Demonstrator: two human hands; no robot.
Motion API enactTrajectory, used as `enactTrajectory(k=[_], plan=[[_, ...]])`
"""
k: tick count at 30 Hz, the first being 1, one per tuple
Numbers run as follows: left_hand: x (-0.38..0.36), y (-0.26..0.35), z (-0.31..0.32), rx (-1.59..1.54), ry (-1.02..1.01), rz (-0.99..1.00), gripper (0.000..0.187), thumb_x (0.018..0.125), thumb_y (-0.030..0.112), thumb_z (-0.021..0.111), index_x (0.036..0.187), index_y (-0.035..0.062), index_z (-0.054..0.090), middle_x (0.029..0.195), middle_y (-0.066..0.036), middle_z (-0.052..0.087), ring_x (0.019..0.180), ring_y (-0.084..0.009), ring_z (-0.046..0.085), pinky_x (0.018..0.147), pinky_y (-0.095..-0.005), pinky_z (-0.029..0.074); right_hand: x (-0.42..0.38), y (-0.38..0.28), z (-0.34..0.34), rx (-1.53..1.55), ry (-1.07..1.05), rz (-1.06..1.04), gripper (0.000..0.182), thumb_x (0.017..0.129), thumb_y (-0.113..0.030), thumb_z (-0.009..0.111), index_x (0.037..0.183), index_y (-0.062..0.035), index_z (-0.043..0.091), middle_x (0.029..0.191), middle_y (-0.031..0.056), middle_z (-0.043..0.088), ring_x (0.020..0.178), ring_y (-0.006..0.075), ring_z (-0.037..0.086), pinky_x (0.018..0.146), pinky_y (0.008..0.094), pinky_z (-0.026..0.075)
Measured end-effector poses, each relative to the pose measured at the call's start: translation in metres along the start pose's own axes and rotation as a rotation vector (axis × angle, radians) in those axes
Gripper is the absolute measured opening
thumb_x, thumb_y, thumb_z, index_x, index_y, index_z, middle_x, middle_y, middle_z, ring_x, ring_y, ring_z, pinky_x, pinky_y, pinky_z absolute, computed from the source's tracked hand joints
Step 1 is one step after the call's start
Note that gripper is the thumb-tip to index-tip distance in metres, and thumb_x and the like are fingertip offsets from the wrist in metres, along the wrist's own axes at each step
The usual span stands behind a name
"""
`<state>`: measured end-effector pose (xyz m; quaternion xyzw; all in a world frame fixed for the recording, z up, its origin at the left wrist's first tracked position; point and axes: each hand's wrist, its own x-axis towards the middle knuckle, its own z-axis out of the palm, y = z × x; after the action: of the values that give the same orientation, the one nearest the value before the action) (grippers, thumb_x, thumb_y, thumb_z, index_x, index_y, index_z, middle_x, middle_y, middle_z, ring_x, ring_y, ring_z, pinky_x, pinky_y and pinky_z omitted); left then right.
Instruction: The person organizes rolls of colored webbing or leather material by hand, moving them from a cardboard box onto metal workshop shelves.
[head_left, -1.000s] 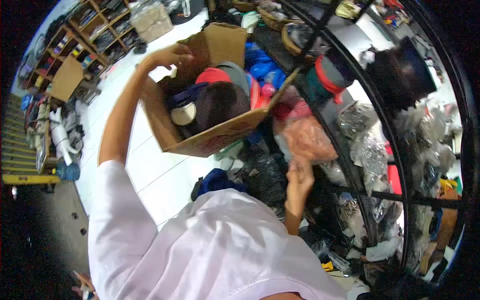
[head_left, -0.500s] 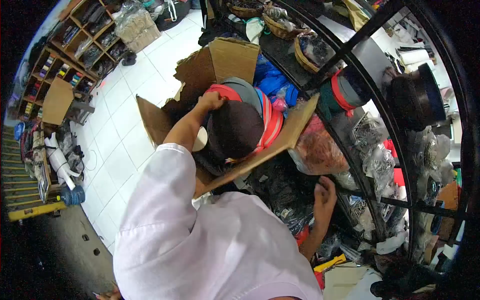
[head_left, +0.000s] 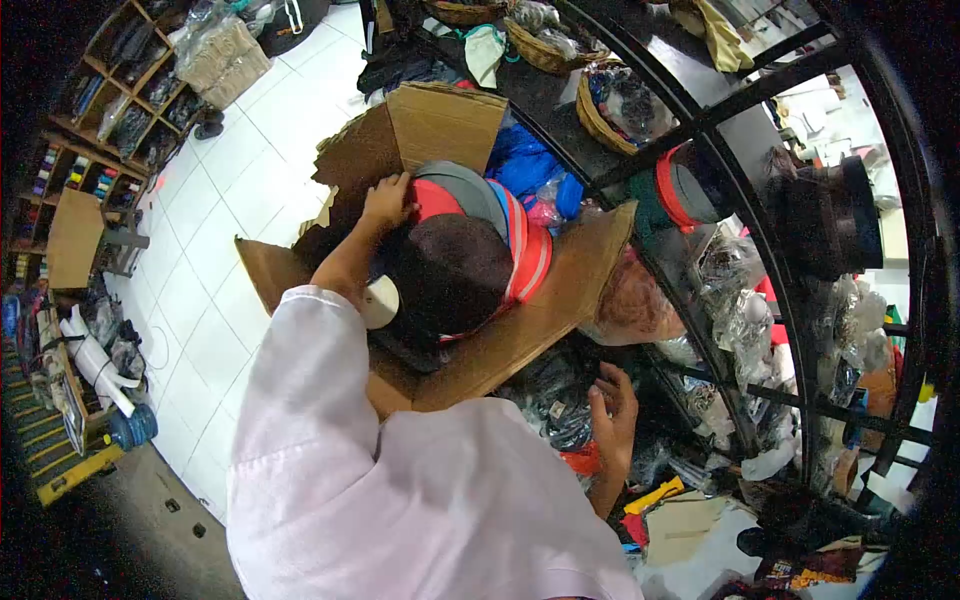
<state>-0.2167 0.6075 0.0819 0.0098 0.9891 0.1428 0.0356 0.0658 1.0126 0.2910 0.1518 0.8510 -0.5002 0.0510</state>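
Note:
An open cardboard box [head_left: 560,300] holds several thick rolls of material. Among them are a dark brown roll [head_left: 460,260], a red roll [head_left: 435,198], a grey roll [head_left: 463,185] and a red roll with pale stripes [head_left: 533,250]. My left hand [head_left: 387,203] reaches inside, its fingers spread and their tips touching the red roll's edge. A cream-coloured roll end [head_left: 381,303] shows below my left forearm. Loosely bent and apart, the fingers of my right hand [head_left: 614,405] hold nothing beside dark plastic-wrapped material [head_left: 560,390].
To the right runs a black metal rack [head_left: 700,120] with plastic bags and rolls. Wicker baskets [head_left: 605,110] stand at the back. A wooden cubbyhole shelf [head_left: 120,90] is at the far left, beyond white floor tiles [head_left: 215,270]. Blue plastic [head_left: 530,155] lies behind the box.
My left hand has loosened on the rolls and moved slightly left, its fingers now spread. My right hand has shifted a little down and left. The view has turned slightly.

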Motion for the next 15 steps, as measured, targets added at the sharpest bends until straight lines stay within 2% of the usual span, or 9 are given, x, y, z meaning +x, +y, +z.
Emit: enactTrajectory(k=[1,5,10,12,13,15], plan=[[0.001,-0.004,0.002,0.015,-0.014,0.086,0.057,0.084,0.037,0.065,0.129,0.0081,0.045,0.124,-0.015,0.053,0.118,-0.0348,0.05,0.091,-0.0515,0.043,0.0,-0.002,-0.001,-0.025,0.014,0.008,0.039,0.086,-0.007,0.061,0.124,-0.0032,0.054,0.122,0.0104,0.057,0.101,0.0218,0.058,0.089,0.0339,0.047],[0.012,-0.016,0.001,0.054,-0.091,0.143,0.064,0.082,0.044,0.066,0.13,0.0071,0.046,0.125,-0.014,0.053,0.119,-0.0341,0.049,0.095,-0.052,0.041,0.0,0.004,-0.002,-0.049,0.018,0.009,0.04,0.086,-0.007,0.061,0.125,-0.0027,0.053,0.122,0.0105,0.057,0.101,0.0211,0.058,0.09,0.0332,0.046],[0.028,-0.026,0.006,0.117,-0.211,0.211,0.068,0.076,0.049,0.069,0.123,0.0034,0.049,0.121,-0.02,0.052,0.121,-0.0372,0.047,0.093,-0.0494,0.044,-0.001,-0.005,0.0,-0.13,-0.003,-0.021,0.04,0.086,-0.008,0.062,0.125,-0.003,0.054,0.121,0.011,0.057,0.101,0.0207,0.058,0.09,0.0334,0.046],[0.027,-0.032,0.012,0.02,-0.106,0.334,0.066,0.078,0.049,0.067,0.118,0.0004,0.046,0.119,-0.026,0.051,0.114,-0.0433,0.05,0.089,-0.0508,0.046,0.0,-0.008,0.0,-0.083,0.013,-0.019,0.04,0.086,-0.008,0.061,0.125,-0.0029,0.054,0.121,0.011,0.057,0.102,0.021,0.058,0.09,0.0334,0.046],[0.031,-0.033,0.015,0.027,-0.103,0.34,0.066,0.078,0.049,0.067,0.118,0.0004,0.046,0.119,-0.026,0.051,0.114,-0.0433,0.05,0.089,-0.0508,0.046,-0.001,-0.007,0.0,-0.037,0.027,-0.009,0.039,0.087,-0.008,0.061,0.124,-0.0028,0.054,0.12,0.0111,0.057,0.103,0.0213,0.058,0.09,0.0334,0.046],[0.037,-0.039,0.014,-0.1,-0.225,0.479,0.063,0.081,0.05,0.065,0.111,-0.0008,0.042,0.114,-0.03,0.052,0.106,-0.0477,0.054,0.085,-0.0541,0.046,0.001,-0.003,0.001,0.008,0.032,-0.019,0.038,0.087,-0.008,0.061,0.124,-0.0026,0.054,0.12,0.011,0.057,0.104,0.0214,0.058,0.09,0.0331,0.047]])
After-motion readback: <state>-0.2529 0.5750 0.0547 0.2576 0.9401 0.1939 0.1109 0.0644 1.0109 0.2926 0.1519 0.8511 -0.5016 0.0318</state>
